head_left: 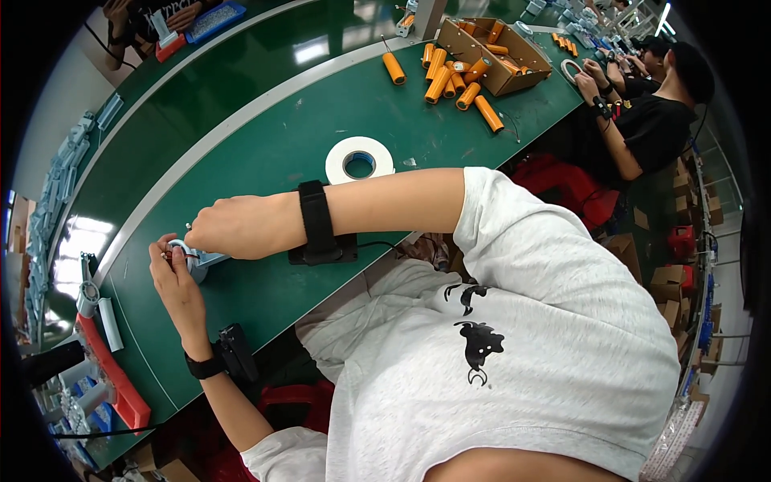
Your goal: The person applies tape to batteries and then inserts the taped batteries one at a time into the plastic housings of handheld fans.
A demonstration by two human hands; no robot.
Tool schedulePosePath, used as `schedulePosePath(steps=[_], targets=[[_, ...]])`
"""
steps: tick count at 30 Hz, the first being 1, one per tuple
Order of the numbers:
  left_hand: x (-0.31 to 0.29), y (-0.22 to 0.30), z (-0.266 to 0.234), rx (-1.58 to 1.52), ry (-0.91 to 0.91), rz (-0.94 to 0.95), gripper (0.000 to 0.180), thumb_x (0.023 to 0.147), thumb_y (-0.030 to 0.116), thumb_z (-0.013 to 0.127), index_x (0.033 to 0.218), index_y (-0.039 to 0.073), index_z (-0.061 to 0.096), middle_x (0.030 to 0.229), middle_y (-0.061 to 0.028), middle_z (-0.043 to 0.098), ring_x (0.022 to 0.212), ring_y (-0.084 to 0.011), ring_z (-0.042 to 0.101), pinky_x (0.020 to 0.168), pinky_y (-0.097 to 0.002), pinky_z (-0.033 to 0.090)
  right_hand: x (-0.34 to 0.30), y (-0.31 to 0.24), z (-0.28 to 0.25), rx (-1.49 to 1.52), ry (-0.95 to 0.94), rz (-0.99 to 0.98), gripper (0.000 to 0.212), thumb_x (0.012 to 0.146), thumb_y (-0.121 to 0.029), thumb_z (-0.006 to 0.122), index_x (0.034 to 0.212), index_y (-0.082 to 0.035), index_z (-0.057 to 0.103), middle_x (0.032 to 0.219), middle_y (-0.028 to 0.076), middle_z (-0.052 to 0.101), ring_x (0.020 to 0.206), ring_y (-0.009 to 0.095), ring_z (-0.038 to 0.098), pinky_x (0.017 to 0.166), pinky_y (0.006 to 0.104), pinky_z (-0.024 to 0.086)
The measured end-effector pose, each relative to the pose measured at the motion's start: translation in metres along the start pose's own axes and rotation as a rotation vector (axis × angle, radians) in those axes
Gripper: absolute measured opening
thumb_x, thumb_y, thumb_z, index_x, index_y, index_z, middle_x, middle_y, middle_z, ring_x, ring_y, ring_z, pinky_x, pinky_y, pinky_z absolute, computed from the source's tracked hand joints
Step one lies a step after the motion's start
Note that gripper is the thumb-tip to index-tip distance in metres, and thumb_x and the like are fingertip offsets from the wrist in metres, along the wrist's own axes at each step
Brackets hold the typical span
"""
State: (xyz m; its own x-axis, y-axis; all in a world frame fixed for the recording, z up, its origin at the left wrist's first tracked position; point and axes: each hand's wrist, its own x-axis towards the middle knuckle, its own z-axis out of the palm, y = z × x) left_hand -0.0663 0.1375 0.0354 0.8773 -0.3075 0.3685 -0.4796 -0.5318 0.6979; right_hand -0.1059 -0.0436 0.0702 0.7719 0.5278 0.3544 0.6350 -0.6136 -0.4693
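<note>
At the left of the bench, my left hand (176,285) is closed around a light-blue plastic housing (195,267) with a rounded rim. Thin dark and reddish wires show at its opening. My right hand (237,227) reaches across, closed, right above the housing and against it. Its fingertips are hidden behind the back of the hand, so what they pinch cannot be made out. A small pale tip (189,226) pokes out by its knuckles. Beyond my right forearm lies a white roll of tape (360,161), partly covered by the arm.
Orange cylindrical batteries (439,83) with wires lie by a cardboard box (526,68) at the far right. A red-orange tool or stand (112,373) lies at the left edge of the green bench (281,161). A co-worker (654,120) sits at the right; another person's hands show at top left.
</note>
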Motion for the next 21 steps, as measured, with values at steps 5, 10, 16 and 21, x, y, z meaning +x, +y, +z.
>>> schedulePosePath(steps=[5,10,16,21], targets=[[0.0,-0.001,-0.003,0.025,-0.022,0.019,0.018,0.091,0.013,0.042,0.1,0.0,0.048,0.089,-0.0104,0.049,0.081,-0.0217,0.046,0.073,-0.0317,0.039,0.025,-0.002,0.007,-0.134,-0.21,0.055,0.014,0.079,-0.009,0.05,0.083,0.002,0.059,0.081,0.018,0.062,0.076,0.034,0.061,0.064,0.0396,0.05],[-0.004,-0.008,-0.005,0.006,-0.036,0.04,0.02,0.091,0.013,0.043,0.104,-0.001,0.048,0.093,-0.0116,0.05,0.081,-0.0211,0.047,0.076,-0.0303,0.039,0.031,0.005,0.011,-0.129,-0.291,0.098,0.02,0.082,-0.016,0.049,0.08,0.0,0.059,0.076,0.018,0.062,0.072,0.034,0.061,0.061,0.0408,0.05],[-0.005,-0.004,-0.017,-0.326,-0.17,0.026,0.029,0.085,0.009,0.05,0.113,0.001,0.048,0.099,-0.0118,0.051,0.083,-0.0197,0.049,0.079,-0.0287,0.04,0.029,0.005,0.011,-0.101,-0.26,0.173,0.02,0.081,-0.02,0.051,0.082,-0.001,0.06,0.075,0.018,0.062,0.071,0.035,0.061,0.062,0.0412,0.05],[0.01,0.011,-0.025,0.148,-0.211,0.281,0.045,0.069,0.003,0.063,0.113,0.0,0.05,0.106,-0.0109,0.052,0.091,-0.0196,0.051,0.083,-0.0289,0.04,0.001,0.011,-0.012,-0.088,-0.075,-0.084,0.019,0.077,-0.014,0.057,0.09,-0.003,0.063,0.087,0.013,0.063,0.079,0.031,0.06,0.07,0.0381,0.049]])
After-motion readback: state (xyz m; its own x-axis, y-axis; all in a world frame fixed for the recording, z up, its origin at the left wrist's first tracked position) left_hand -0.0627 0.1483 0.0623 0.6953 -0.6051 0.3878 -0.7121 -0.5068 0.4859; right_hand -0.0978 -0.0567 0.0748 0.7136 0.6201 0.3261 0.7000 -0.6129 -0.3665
